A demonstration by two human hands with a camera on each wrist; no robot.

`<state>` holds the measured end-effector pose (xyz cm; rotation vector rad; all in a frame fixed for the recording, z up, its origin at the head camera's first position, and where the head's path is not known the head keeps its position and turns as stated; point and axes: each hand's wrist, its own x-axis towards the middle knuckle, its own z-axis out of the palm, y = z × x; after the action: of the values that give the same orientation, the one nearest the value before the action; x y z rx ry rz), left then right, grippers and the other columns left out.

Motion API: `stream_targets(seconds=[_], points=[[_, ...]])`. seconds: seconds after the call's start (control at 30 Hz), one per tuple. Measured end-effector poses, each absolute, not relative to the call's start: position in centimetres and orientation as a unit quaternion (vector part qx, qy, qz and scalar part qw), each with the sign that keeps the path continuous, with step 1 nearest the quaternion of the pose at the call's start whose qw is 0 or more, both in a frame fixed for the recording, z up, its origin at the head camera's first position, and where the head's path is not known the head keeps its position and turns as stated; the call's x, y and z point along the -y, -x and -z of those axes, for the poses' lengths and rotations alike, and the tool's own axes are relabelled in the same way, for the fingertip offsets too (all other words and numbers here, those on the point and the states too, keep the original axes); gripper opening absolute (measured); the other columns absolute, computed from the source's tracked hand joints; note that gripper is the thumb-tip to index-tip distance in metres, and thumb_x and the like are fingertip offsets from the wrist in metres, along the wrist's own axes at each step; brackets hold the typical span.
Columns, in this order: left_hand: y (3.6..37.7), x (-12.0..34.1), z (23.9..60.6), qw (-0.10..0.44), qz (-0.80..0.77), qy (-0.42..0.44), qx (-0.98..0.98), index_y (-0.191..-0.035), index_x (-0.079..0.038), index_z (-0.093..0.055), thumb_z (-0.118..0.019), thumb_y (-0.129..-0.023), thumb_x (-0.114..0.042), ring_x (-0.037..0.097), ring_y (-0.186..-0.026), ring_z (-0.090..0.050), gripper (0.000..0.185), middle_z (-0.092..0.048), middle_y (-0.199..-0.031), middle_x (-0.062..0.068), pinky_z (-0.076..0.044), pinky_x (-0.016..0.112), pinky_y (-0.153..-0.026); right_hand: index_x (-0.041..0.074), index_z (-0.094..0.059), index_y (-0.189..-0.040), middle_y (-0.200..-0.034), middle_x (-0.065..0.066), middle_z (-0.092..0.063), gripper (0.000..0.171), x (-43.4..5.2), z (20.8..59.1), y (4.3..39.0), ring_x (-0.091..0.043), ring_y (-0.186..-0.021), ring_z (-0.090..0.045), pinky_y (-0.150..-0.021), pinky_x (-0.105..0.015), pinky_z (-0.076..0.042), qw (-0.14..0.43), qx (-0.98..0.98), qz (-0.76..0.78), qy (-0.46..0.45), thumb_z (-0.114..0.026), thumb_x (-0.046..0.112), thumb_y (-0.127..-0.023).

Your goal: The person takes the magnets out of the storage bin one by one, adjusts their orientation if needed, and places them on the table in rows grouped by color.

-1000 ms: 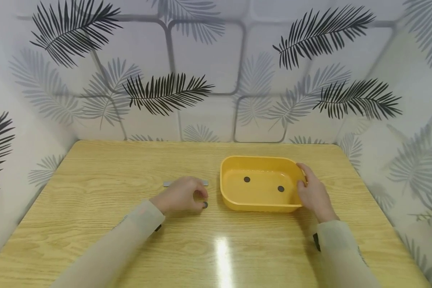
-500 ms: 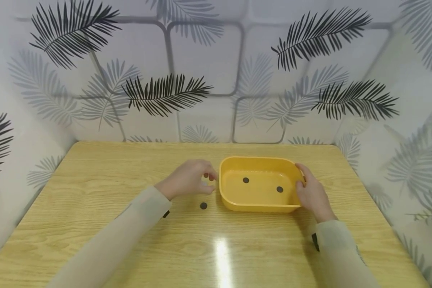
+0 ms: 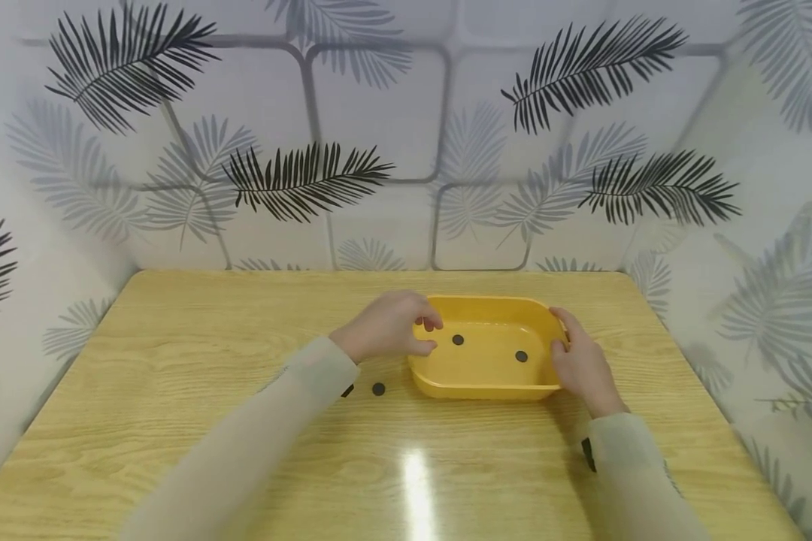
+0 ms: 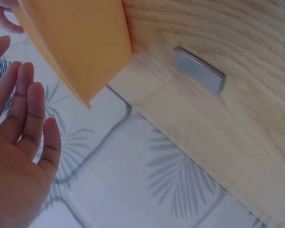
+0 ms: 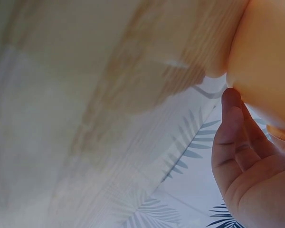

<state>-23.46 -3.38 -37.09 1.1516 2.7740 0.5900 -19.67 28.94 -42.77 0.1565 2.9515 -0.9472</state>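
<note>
In the head view my left hand (image 3: 394, 324) hangs over the left end of a yellow plastic basin (image 3: 487, 391), its fingers loosely bent with nothing seen between them. The left wrist view shows these fingers (image 4: 26, 114) extended beside the basin wall (image 4: 85, 42). My right hand (image 3: 585, 368) grips the basin's right end, thumb inside the rim. Two dark round discs, one left (image 3: 458, 340) and one right (image 3: 522, 356), lie on the basin floor. Another dark disc (image 3: 379, 389) lies on the table, left of the basin.
A flat grey metal bar (image 4: 198, 70) lies on the wooden table (image 3: 196, 338) by the basin; in the head view my left arm hides it. Leaf-patterned walls (image 3: 379, 225) border the table's back and sides.
My left hand has left the disc on the table and moved up and rightward, over the basin's left end. That disc stays on the table. My right hand keeps its grip on the basin.
</note>
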Motion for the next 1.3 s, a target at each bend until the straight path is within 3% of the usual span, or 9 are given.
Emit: stream_targets(seconds=[0.57,0.83,1.1,1.2,1.3], points=[[25.0,-0.4,39.4,0.104,-0.222,-0.353,-0.903,-0.121,-0.007,-0.074,-0.077,-0.091,-0.022,0.022,-0.108,-0.067,0.033,-0.075,-0.120,0.004,-0.055,0.034,-0.096,0.018,-0.024,-0.164,-0.147,-0.036,-0.050,0.059,-29.0,42.7,19.6,-0.028,-0.081,-0.060,-0.062,-0.029,-0.046,0.031,-0.950,0.304,-0.062,-0.037,0.016,-0.106],[25.8,-1.1,40.8,0.112,-0.208,-0.336,-0.912,-0.124,-0.007,-0.073,-0.076,-0.092,-0.019,0.022,-0.113,-0.067,0.035,-0.074,-0.121,0.006,-0.055,0.035,-0.101,0.017,-0.026,-0.163,-0.142,-0.036,-0.054,0.059,-28.9,42.8,19.7,-0.024,-0.071,-0.058,-0.060,-0.029,-0.046,0.020,-0.951,0.304,-0.053,-0.038,0.014,-0.106],[26.1,-1.9,41.2,0.113,-0.177,-0.325,-0.922,-0.126,-0.010,-0.073,-0.074,-0.093,-0.019,0.021,-0.121,-0.067,0.035,-0.075,-0.124,0.004,-0.052,0.035,-0.107,0.018,-0.026,-0.163,-0.141,-0.035,-0.055,0.059,-29.0,42.7,19.6,-0.025,-0.074,-0.059,-0.061,-0.029,-0.046,0.021,-0.951,0.303,-0.058,-0.038,0.014,-0.106],[26.1,-2.3,41.4,0.100,-0.151,-0.328,-0.927,-0.114,-0.013,-0.077,-0.073,-0.093,-0.018,0.016,-0.107,-0.067,0.022,-0.076,-0.114,-0.001,-0.054,0.030,-0.097,0.018,-0.026,-0.163,-0.141,-0.035,-0.055,0.058,-29.0,42.7,19.6,-0.024,-0.071,-0.058,-0.060,-0.029,-0.046,0.021,-0.951,0.303,-0.057,-0.038,0.014,-0.106],[26.2,-2.6,41.7,0.085,-0.123,-0.328,-0.933,-0.087,-0.014,-0.071,-0.071,-0.091,-0.015,0.013,-0.081,-0.055,0.004,-0.066,-0.085,-0.003,-0.045,0.025,-0.074,0.017,-0.026,-0.163,-0.140,-0.035,-0.055,0.059,-29.0,42.7,19.6,-0.022,-0.068,-0.057,-0.059,-0.030,-0.046,0.022,-0.951,0.303,-0.055,-0.037,0.014,-0.106]])
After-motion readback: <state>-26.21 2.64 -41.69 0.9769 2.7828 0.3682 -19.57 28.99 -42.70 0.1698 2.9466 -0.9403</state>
